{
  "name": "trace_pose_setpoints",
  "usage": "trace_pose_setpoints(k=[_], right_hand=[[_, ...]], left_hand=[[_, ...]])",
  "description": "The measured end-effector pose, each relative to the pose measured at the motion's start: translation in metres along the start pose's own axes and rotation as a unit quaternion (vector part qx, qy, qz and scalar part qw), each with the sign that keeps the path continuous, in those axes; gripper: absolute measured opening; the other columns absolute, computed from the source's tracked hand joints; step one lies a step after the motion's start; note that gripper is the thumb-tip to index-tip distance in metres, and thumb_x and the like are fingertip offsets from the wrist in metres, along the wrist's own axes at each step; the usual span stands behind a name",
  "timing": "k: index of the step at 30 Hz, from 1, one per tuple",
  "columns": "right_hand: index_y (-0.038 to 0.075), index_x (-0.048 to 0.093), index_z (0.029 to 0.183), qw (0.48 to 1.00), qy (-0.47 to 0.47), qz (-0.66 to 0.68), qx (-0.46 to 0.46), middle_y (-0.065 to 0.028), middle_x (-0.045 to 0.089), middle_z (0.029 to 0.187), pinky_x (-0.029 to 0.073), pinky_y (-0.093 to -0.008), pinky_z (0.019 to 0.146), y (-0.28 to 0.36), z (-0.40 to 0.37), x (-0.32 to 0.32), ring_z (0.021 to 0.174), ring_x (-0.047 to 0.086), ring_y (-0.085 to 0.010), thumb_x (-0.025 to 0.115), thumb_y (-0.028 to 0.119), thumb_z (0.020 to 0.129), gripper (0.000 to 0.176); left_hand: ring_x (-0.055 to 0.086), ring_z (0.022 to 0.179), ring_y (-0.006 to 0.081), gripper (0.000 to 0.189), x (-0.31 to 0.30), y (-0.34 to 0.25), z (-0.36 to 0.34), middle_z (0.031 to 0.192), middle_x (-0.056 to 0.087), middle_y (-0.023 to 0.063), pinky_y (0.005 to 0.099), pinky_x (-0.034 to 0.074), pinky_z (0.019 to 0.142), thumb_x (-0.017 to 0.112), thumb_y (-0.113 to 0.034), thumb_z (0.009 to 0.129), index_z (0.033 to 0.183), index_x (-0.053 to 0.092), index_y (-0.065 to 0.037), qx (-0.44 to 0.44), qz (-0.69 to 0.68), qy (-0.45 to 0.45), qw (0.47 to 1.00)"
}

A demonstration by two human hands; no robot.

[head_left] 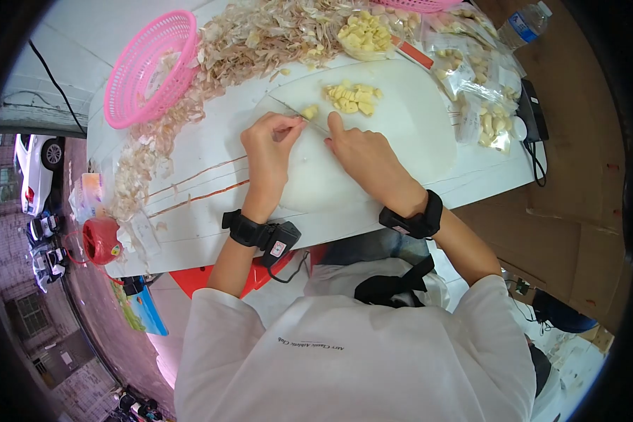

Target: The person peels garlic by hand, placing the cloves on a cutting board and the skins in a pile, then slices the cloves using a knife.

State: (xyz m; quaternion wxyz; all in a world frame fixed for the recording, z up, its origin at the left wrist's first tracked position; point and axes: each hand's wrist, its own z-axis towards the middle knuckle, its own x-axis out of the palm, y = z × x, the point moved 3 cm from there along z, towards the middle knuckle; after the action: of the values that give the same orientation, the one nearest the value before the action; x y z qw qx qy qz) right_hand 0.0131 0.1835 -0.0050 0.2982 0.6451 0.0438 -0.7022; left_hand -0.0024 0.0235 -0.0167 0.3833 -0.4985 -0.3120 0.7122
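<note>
My right hand (367, 156) is closed around the handle of a knife (285, 105), its thumb stretched along the top. The thin blade points up and left over the white cutting board (401, 155). My left hand (271, 144) is pinched, fingertips against the near side of the blade; what they hold is hidden. Just beyond the blade sits a small piece of peeled garlic (309, 111). A pile of cut garlic (354, 97) lies farther back on the board.
Garlic skins (260, 39) heap along the table's far side beside a pink basket (151, 70). A bowl of peeled garlic (365, 35), bagged garlic (485, 91) and a water bottle (525, 25) stand at the back right. A red round object (101, 240) sits at the left edge.
</note>
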Motion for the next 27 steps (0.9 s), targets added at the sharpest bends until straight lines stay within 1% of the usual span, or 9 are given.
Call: trace_pose_setpoints(k=[2,4,7,9,12,27], right_hand=[[0.003,0.043,0.095,1.000,-0.002,0.004,0.002,-0.0152,0.061,0.060,0.050,-0.0408,0.048,-0.0015,-0.0013,-0.0009,0.055,0.064,-0.0316,0.055,0.020,0.091,0.022],[0.001,0.042,0.097,0.999,0.008,0.037,0.011,-0.0167,0.062,0.061,0.050,-0.0421,0.049,-0.0037,-0.0041,-0.0022,0.056,0.064,-0.0336,0.054,0.021,0.092,0.024],[0.000,0.042,0.099,0.999,0.015,0.049,0.017,-0.0180,0.062,0.063,0.050,-0.0432,0.051,-0.0033,-0.0058,-0.0046,0.058,0.064,-0.0352,0.053,0.022,0.093,0.026],[0.000,0.042,0.099,0.999,0.015,0.049,0.015,-0.0181,0.062,0.063,0.050,-0.0432,0.051,-0.0042,-0.0057,-0.0038,0.058,0.064,-0.0352,0.053,0.023,0.093,0.026],[0.000,0.042,0.100,0.998,0.017,0.053,0.016,-0.0182,0.062,0.062,0.050,-0.0430,0.051,-0.0044,-0.0058,-0.0049,0.058,0.064,-0.0352,0.052,0.023,0.094,0.026],[0.000,0.041,0.098,0.998,0.015,0.061,0.011,-0.0180,0.062,0.062,0.050,-0.0426,0.050,-0.0052,-0.0054,-0.0042,0.058,0.063,-0.0348,0.052,0.023,0.094,0.025]], left_hand=[[0.064,0.068,0.0115,0.009,-0.0007,-0.0007,-0.0005,0.081,0.070,0.0094,0.0241,0.051,0.065,0.074,0.000,0.076,0.084,0.070,0.003,-0.002,0.004,0.002,1.000],[0.063,0.068,0.0112,0.009,0.0001,0.0006,-0.0003,0.080,0.070,0.0093,0.0240,0.051,0.065,0.074,0.000,0.077,0.084,0.070,0.003,-0.006,0.007,0.003,1.000],[0.063,0.068,0.0113,0.009,-0.0006,0.0015,-0.0005,0.080,0.070,0.0095,0.0241,0.051,0.065,0.074,0.000,0.077,0.084,0.070,0.003,0.009,-0.021,-0.003,1.000],[0.064,0.069,0.0118,0.008,-0.0012,-0.0019,-0.0004,0.080,0.070,0.0098,0.0242,0.052,0.066,0.074,0.000,0.077,0.084,0.070,0.004,0.005,-0.003,0.000,1.000],[0.065,0.070,0.0124,0.008,-0.0007,0.0006,-0.0006,0.080,0.071,0.0104,0.0245,0.053,0.067,0.073,0.000,0.077,0.083,0.070,0.004,-0.005,-0.017,-0.004,1.000],[0.067,0.071,0.0143,0.007,-0.0019,-0.0027,-0.0004,0.081,0.071,0.0118,0.0255,0.054,0.067,0.074,0.002,0.075,0.081,0.070,0.004,0.011,0.014,0.000,1.000]])
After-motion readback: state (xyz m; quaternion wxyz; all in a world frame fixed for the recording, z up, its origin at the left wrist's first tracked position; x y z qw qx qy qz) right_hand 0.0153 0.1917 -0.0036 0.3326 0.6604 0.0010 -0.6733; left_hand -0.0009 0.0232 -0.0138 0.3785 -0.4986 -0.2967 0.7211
